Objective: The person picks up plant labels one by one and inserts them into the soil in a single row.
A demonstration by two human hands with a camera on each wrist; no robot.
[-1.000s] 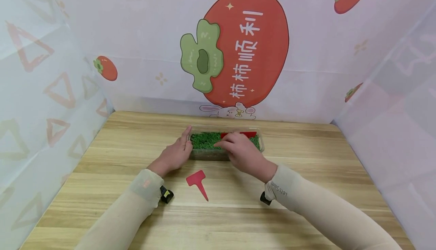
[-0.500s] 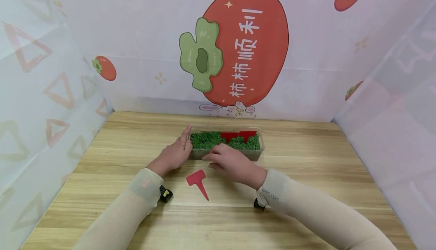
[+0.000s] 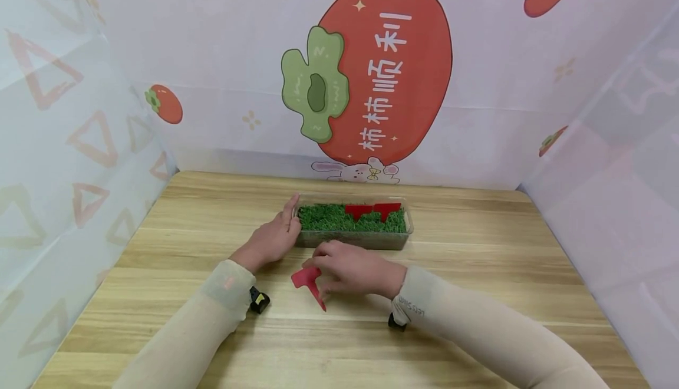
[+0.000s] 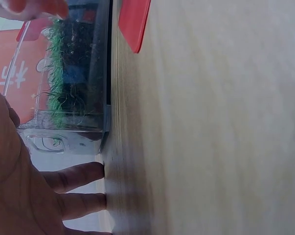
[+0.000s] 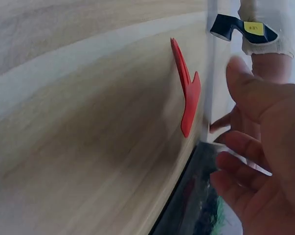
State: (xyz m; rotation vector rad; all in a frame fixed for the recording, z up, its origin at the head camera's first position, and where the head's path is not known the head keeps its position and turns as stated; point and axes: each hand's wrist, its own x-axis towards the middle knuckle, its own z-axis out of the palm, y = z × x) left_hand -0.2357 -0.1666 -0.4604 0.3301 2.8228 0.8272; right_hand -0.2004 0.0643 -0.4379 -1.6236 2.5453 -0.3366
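Note:
A clear plastic container (image 3: 366, 241) holds green artificial grass (image 3: 320, 218), and two red T-shaped plant labels (image 3: 359, 210) stand in its right half. My left hand (image 3: 269, 241) is at the container's left end, fingers extended, several fingertips down by the tabletop in the left wrist view. In front of the container, a loose red plant label (image 3: 306, 278) lies on the table, its pointed stem toward me. My right hand (image 3: 354, 268) hovers beside it, overlapping its right side in the head view. The right wrist view shows that hand's fingers (image 5: 238, 171) loosely bent and apart from the label.
The wooden table (image 3: 212, 200) reaches back to a white printed backdrop (image 3: 228, 129), with fabric sides at left and right. Black devices, such as the left wrist camera (image 3: 259, 300), hang beneath both sleeves.
My right hand has moved from the grass, over the container's front edge, down toward me to the loose plant label. My left hand has stayed at the container's end.

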